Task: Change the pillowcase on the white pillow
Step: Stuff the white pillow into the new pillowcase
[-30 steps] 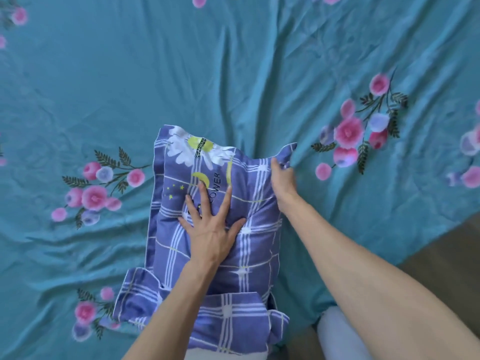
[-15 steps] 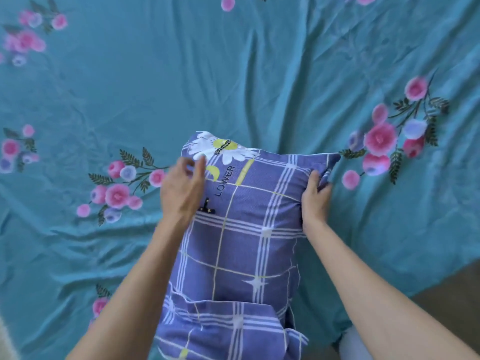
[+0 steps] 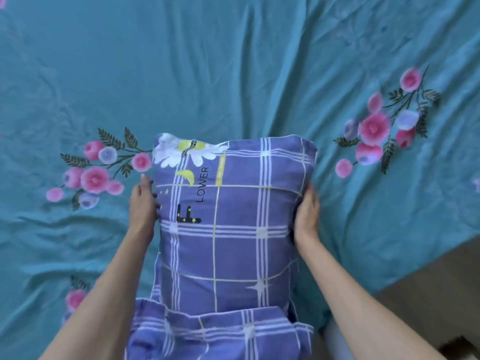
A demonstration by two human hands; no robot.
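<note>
Both hands clasp the pillow [image 3: 233,229] from its two sides, and bare forearms run up to them from the bottom corners of the view. Nearest of all, a loose fold of the purple plaid pillowcase [image 3: 220,333] bunches between the forearms, covering the pillow's near end; whether that end is closed cannot be told. At the bottom right a pale cloth edge [image 3: 335,341] shows beside the right forearm, with a strip of brown floor [image 3: 428,302] beyond the corner of the sheet.

Left hand [image 3: 141,203] lies flat against the pillow's left edge, fingers straight and close together, pointing away from the person, palm pressed to the fabric. Right hand [image 3: 307,214] holds the right edge, its thumb on the near face and its fingers wrapped behind out of sight, the cloth dented where it grips.

Pillow stands on its near end in the middle of the view, fully inside the pillowcase, leaning away so that its far end rests toward the sheet [image 3: 233,61]. White pillow itself is hidden by the cover. A daisy print [image 3: 181,154] sits at the far left corner, with the word FLOWER [image 3: 197,196] below it.

Teal and creased, the sheet spreads all round and beyond. Pink flower sprigs are printed on it: one cluster [image 3: 96,172] just left of the left hand, another [image 3: 384,128] to the far right, well apart from the pillow.
</note>
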